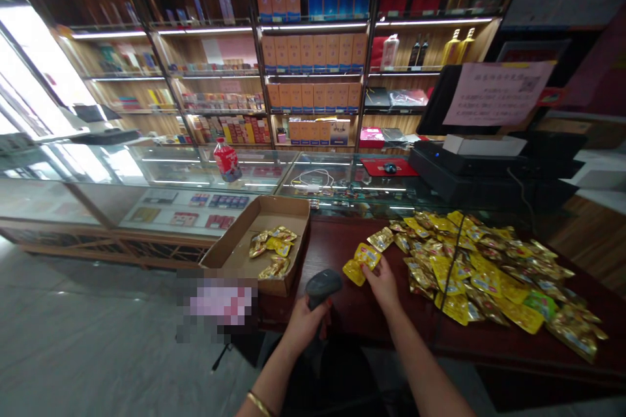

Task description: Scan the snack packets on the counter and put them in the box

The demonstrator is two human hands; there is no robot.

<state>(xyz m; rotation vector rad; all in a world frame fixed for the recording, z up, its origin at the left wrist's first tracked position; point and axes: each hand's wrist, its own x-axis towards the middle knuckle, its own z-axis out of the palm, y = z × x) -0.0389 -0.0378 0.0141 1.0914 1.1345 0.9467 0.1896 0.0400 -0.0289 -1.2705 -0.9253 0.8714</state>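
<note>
My left hand [307, 324] is wrapped round the handle of a dark barcode scanner [323, 282], whose head points up over the counter's front edge. Between the fingers of my right hand [382, 281] are yellow snack packets [362, 263], held just right of the scanner; whether there is one or two I cannot tell. A big pile of gold and yellow snack packets [454, 267] spreads over the counter to the right. To the left, a shallow cardboard box [229, 258] has several similar packets [274, 242] lying in it.
A dark red wooden counter [337, 241] lies before me, with glass display cases [180, 208] beyond and left. A thin black cable [452, 260] crosses the packet pile. A monitor [440, 101] stands back right, near a mouse [390, 168]. A red bottle [226, 159] stands on the glass.
</note>
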